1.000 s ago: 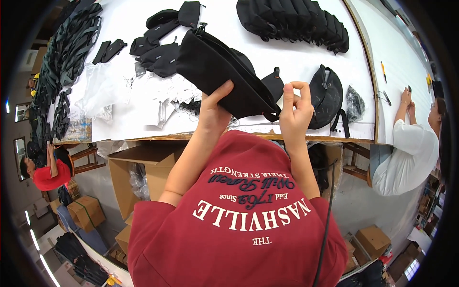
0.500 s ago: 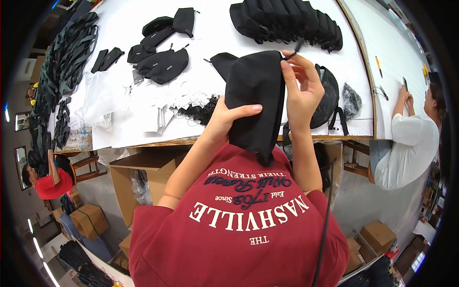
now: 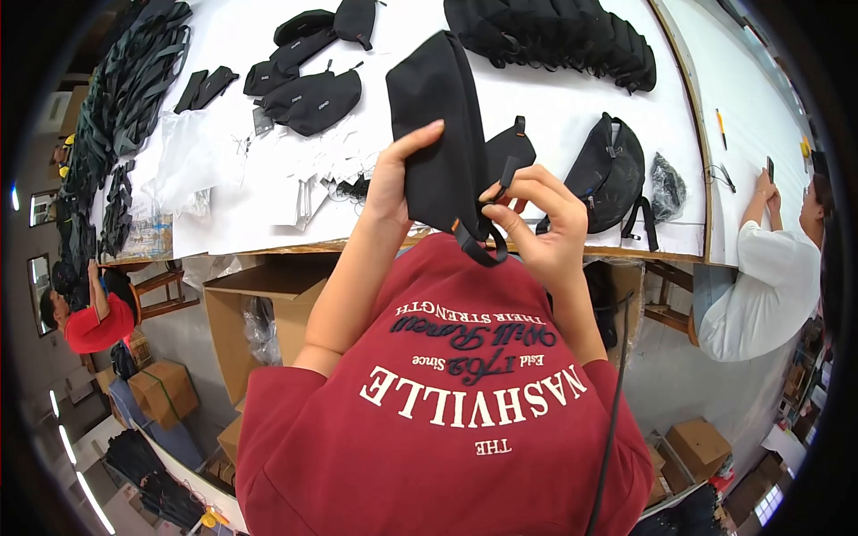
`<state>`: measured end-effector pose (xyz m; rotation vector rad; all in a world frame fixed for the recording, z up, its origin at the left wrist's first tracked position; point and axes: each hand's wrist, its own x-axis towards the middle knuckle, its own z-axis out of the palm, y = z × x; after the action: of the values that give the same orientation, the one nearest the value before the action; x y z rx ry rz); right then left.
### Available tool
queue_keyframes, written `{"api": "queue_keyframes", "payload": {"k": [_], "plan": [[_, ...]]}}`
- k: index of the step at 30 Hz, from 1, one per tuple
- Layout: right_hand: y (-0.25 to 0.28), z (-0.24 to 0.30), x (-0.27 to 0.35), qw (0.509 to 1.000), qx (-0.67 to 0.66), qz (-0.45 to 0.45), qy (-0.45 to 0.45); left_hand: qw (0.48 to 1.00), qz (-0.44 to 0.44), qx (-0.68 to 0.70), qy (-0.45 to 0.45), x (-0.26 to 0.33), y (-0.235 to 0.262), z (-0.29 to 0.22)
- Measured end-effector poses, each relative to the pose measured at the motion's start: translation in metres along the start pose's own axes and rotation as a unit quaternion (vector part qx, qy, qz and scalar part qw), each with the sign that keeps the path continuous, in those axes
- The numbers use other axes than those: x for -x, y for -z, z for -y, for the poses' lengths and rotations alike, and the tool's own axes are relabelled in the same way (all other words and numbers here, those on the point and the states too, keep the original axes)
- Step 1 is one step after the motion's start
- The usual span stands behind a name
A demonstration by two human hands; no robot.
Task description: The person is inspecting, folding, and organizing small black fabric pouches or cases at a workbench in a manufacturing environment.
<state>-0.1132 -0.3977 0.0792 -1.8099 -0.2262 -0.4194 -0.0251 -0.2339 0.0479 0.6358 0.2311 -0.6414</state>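
Note:
A black fabric pouch (image 3: 438, 116) is held up over the table's front edge, tilted with its upper end leaning left. My left hand (image 3: 393, 183) is closed on its left side, thumb lying across the front. At the pouch's lower right edge, my right hand (image 3: 547, 214) pinches a black zipper pull (image 3: 508, 170) between thumb and fingers. A black strap loop (image 3: 478, 255) with a small orange tag hangs from the pouch's lower end. Behind the pouch, another black pouch (image 3: 514, 147) lies on the table, partly hidden.
Several black pouches (image 3: 313, 98) lie at the back left, beside a pile of dark straps (image 3: 134, 107). A row of black bags (image 3: 563, 40) is at the back right. A black bag (image 3: 603, 174) rests nearer. An open carton (image 3: 268, 295) is below the table; co-workers sit at both sides.
The pouch has moved up and tipped leftward in my left hand. My right hand has gone from the pouch's upper end down to its lower end, with the zipper pull.

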Motion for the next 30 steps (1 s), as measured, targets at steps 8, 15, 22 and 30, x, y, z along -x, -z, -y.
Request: {"api": "queue_keyframes", "payload": {"k": [8, 15, 22, 30], "plan": [[0.000, 0.005, 0.007, 0.997, 0.008, 0.066, 0.025, 0.998, 0.055, 0.025, -0.011, -0.004, 0.008, -0.010], [-0.005, 0.012, 0.003, 0.997, 0.038, 0.024, 0.056, 0.998, 0.050, -0.031, -0.032, -0.001, 0.003, -0.007], [-0.003, 0.009, 0.005, 0.997, 0.034, 0.050, 0.048, 0.998, 0.052, -0.021, -0.025, -0.004, 0.005, -0.007], [0.011, -0.008, 0.005, 0.990, 0.126, 0.034, 0.049, 0.996, -0.047, -0.049, -0.057, -0.010, 0.007, 0.005]]}}
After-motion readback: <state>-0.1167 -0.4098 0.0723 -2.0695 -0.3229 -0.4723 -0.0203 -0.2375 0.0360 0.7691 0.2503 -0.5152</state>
